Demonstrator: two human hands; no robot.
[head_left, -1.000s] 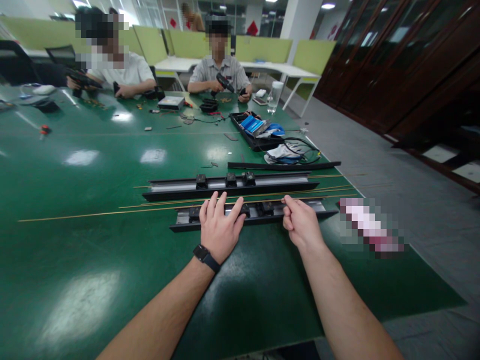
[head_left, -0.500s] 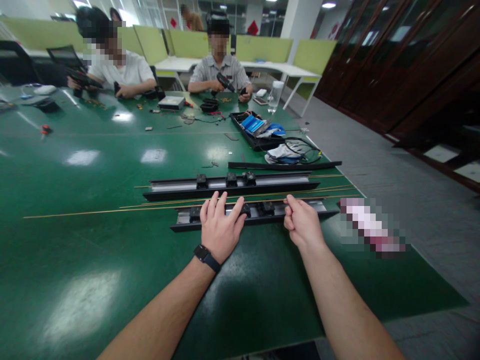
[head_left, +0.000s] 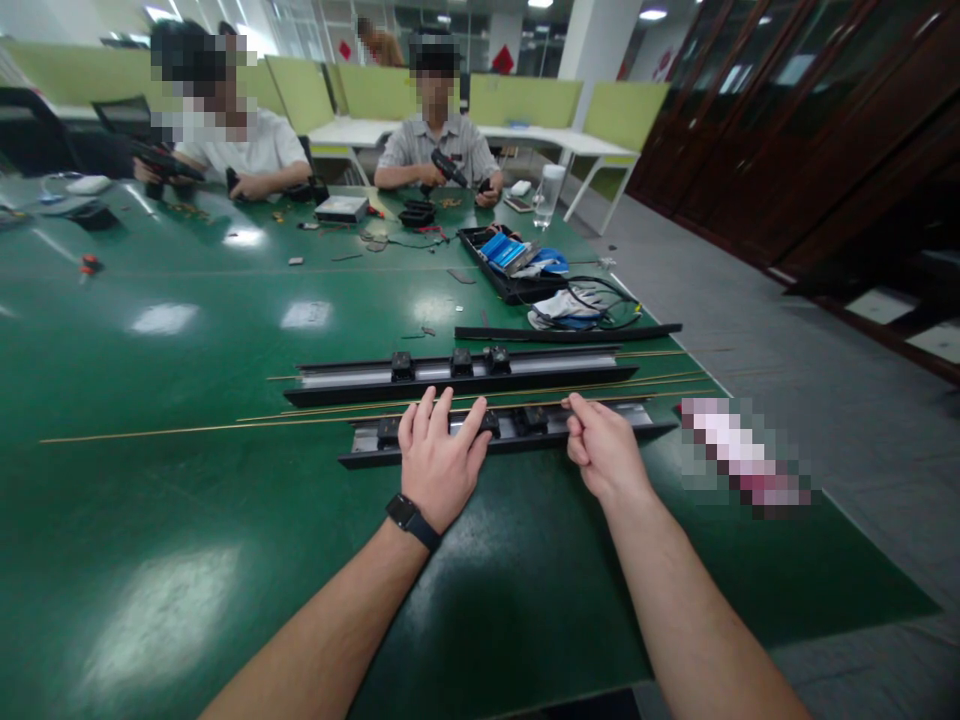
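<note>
My left hand [head_left: 441, 455], with a dark watch on its wrist, lies with fingers spread over the nearer black channel rail [head_left: 367, 458]. Its fingertips reach the thin brass-coloured rods along the rail's far edge. Black blocks [head_left: 532, 418] sit inside this rail; some are partly covered by the hand. My right hand [head_left: 606, 447] is closed in a pinch above the rail's right part, on what looks like the end of a long thin rod [head_left: 150, 433]. That rod runs left under my left fingers and out over the table.
Behind lies a second black rail [head_left: 465, 385] with three blocks, then a black strip [head_left: 570, 333]. Farther back are gloves [head_left: 566, 308] with cables and a black tray [head_left: 517, 290]. Two people sit across the green table [head_left: 225, 480]; one holds a drill [head_left: 450, 166].
The long rod's left end has slid slightly left, and my right hand has shifted a little left with it. My left hand keeps its place on the rail.
</note>
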